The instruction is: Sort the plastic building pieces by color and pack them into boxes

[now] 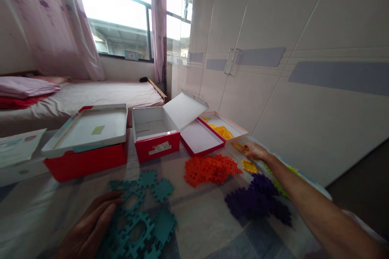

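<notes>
My right hand reaches out to the far right, its fingers closed on a yellow interlocking plastic tile beside a shallow box lid. Another yellow tile lies on the cloth just below that hand. At the lower left, my left hand rests against the teal interlocking tiles; its fingers lie stretched out together. Orange tiles form a heap in the middle. A purple pile sits nearer me on the right, and green tiles are partly hidden behind my right forearm.
A shallow lid holds several yellow tiles. Left of it stand a red-rimmed tray, an open red box and another red box bearing a white lid. A white wardrobe rises behind; a bed is at the back left.
</notes>
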Action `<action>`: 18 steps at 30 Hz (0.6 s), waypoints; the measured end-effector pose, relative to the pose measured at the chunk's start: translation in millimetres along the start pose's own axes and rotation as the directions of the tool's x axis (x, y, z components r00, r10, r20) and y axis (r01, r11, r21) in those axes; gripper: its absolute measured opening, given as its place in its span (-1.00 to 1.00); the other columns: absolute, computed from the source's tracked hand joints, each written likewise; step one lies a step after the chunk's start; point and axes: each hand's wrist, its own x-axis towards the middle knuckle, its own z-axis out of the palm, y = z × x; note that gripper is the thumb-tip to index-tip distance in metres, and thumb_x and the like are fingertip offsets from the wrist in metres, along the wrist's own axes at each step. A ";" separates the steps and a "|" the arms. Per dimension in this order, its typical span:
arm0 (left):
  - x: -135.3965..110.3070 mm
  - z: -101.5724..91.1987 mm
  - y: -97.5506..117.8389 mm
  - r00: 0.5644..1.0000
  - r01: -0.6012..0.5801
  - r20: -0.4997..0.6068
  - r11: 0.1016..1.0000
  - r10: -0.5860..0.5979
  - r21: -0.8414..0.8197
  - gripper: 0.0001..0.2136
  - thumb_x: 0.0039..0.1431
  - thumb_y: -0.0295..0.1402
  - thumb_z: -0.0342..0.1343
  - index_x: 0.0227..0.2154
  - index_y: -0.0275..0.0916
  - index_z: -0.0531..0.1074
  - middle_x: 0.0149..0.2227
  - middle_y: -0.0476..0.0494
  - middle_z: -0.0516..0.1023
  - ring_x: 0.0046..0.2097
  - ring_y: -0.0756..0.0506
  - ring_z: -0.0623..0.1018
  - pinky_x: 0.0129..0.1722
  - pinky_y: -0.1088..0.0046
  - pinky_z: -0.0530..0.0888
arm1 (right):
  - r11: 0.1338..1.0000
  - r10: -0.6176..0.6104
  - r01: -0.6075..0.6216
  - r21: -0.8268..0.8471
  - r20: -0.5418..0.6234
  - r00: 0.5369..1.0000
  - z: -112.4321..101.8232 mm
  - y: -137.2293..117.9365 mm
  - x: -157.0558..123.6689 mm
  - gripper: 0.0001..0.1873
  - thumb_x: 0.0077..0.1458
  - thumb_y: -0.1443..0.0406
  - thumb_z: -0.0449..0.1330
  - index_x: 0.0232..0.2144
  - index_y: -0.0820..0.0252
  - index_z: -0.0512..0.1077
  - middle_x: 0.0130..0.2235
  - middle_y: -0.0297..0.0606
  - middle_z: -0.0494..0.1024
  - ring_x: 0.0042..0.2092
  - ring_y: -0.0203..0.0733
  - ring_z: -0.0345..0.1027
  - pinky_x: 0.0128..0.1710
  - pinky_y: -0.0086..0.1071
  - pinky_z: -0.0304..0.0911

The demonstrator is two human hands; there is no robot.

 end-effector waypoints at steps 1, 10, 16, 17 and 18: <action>-0.3 -0.3 0.6 1.000 0.002 0.006 1.000 -0.002 -0.001 -0.60 0.18 -0.01 -0.20 -0.21 -0.05 0.48 0.06 0.07 0.40 0.10 -0.07 0.42 0.18 0.44 0.20 | 1.000 0.015 -0.015 0.003 -0.015 1.000 0.7 2.1 0.6 -0.50 -0.27 0.34 0.20 -0.16 0.31 0.47 -0.20 -0.09 0.52 -0.10 -0.02 0.38 -0.23 -0.39 0.24; -2.5 -2.1 4.9 1.000 -0.003 0.030 1.000 0.004 -0.018 -0.63 0.20 -0.06 -0.17 -0.20 -0.06 0.49 0.09 0.09 0.39 0.11 -0.09 0.40 0.17 0.44 0.22 | 0.996 0.036 -0.025 0.089 -0.125 0.991 2.2 2.4 12.2 -0.50 -0.14 0.20 0.19 -0.08 0.20 0.44 -0.12 -0.14 0.52 -0.03 -0.04 0.35 -0.11 -0.34 0.24; -4.3 -4.2 12.6 0.999 -0.004 0.033 1.000 0.005 -0.005 -0.65 0.22 -0.10 -0.18 -0.20 -0.06 0.49 0.07 0.11 0.41 0.12 -0.05 0.39 0.15 0.52 0.22 | 0.990 0.060 -0.043 0.134 -0.129 0.990 13.8 -8.9 19.2 -0.64 -0.18 0.18 0.21 -0.28 0.25 0.51 -0.26 -0.14 0.54 -0.14 -0.07 0.40 -0.22 -0.37 0.26; -4.4 -4.7 12.7 0.999 -0.003 0.040 1.000 0.003 -0.002 -0.65 0.22 -0.11 -0.18 -0.19 -0.05 0.48 0.07 0.13 0.41 0.13 -0.05 0.39 0.15 0.53 0.23 | 0.989 0.057 -0.039 0.142 -0.125 0.990 14.2 -9.0 19.5 -0.66 -0.18 0.20 0.21 -0.31 0.26 0.51 -0.28 -0.14 0.55 -0.17 -0.08 0.40 -0.24 -0.38 0.26; -4.4 -5.0 12.2 0.999 -0.001 0.045 1.000 0.001 0.000 -0.66 0.22 -0.12 -0.18 -0.19 -0.05 0.48 0.07 0.14 0.40 0.13 -0.04 0.39 0.14 0.53 0.23 | 0.988 0.055 -0.036 0.152 -0.123 0.991 14.3 -8.8 19.5 -0.67 -0.18 0.21 0.22 -0.32 0.27 0.50 -0.29 -0.14 0.55 -0.19 -0.09 0.41 -0.26 -0.39 0.26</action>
